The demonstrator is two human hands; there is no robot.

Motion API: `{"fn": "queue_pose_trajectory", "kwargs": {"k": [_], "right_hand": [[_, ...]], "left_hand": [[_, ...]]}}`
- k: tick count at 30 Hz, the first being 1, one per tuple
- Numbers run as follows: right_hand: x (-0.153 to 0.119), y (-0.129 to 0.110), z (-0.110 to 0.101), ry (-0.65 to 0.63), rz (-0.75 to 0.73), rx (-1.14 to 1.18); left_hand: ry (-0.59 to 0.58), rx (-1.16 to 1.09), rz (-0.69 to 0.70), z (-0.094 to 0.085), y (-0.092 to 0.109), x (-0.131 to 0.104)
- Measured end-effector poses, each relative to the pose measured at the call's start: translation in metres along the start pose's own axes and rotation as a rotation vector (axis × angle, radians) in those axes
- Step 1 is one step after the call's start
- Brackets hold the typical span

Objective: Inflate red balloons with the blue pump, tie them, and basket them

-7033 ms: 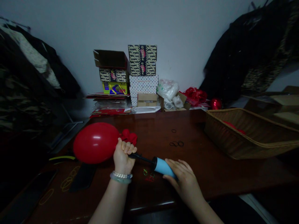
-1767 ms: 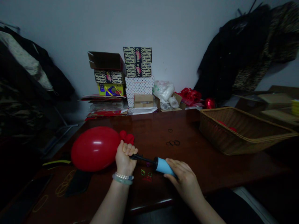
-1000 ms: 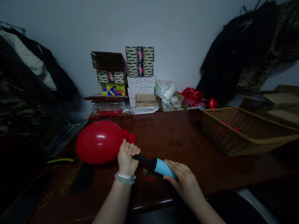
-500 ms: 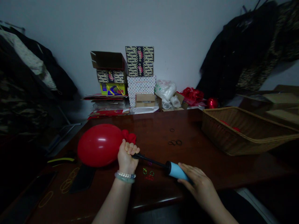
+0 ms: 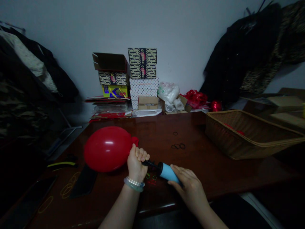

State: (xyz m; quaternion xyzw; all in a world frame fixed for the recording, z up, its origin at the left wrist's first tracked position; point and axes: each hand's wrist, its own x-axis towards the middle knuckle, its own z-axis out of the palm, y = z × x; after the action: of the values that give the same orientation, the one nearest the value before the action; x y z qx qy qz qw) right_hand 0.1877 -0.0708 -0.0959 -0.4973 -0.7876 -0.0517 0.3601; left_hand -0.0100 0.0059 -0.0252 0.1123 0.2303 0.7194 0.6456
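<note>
A large inflated red balloon (image 5: pixel 107 149) sits left of my left hand (image 5: pixel 138 160), which is closed in a fist where the balloon's neck meets the black nozzle end of a balloon pump. The neck itself is hidden in the fingers. My right hand (image 5: pixel 187 184) wraps around the light blue body of the balloon pump (image 5: pixel 168 173), to the right of the left hand. Only a short length of black rod shows between the two hands. Behind the left fist, a smaller red balloon shape (image 5: pixel 135 141) partly shows. Small coloured rubber bands (image 5: pixel 152 182) lie beneath the pump.
On the brown table (image 5: pixel 190 127) lie black rings (image 5: pixel 178 146), tan rubber bands (image 5: pixel 69 186) and a dark flat object (image 5: pixel 83 183). A wicker basket (image 5: pixel 233 152) holding something red stands right. Stacked boxes (image 5: pixel 144 86) and plastic bags (image 5: pixel 169 92) line the wall.
The visible black rod between my hands has shortened as my right hand and the blue pump body moved left. My left hand and the balloon have shifted slightly right.
</note>
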Motion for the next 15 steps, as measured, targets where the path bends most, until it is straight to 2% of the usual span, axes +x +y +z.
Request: {"fn": "queue_pose_trajectory", "kwargs": {"k": [4,9,15], "right_hand": [[0.0065,-0.0091,0.006,0.049,-0.019,0.031],[0.0072,-0.0101,0.0073,0.048,-0.017,0.038],[0.0079,-0.0061,0.0022,0.035,-0.04,0.044]], "left_hand": [[0.004,0.032,-0.004,0.0033,-0.0057,-0.0034],[0.035,0.053,0.008,0.0047,-0.0094,-0.0059],[0.015,0.044,0.021,0.0038,-0.0017,-0.0041]]}}
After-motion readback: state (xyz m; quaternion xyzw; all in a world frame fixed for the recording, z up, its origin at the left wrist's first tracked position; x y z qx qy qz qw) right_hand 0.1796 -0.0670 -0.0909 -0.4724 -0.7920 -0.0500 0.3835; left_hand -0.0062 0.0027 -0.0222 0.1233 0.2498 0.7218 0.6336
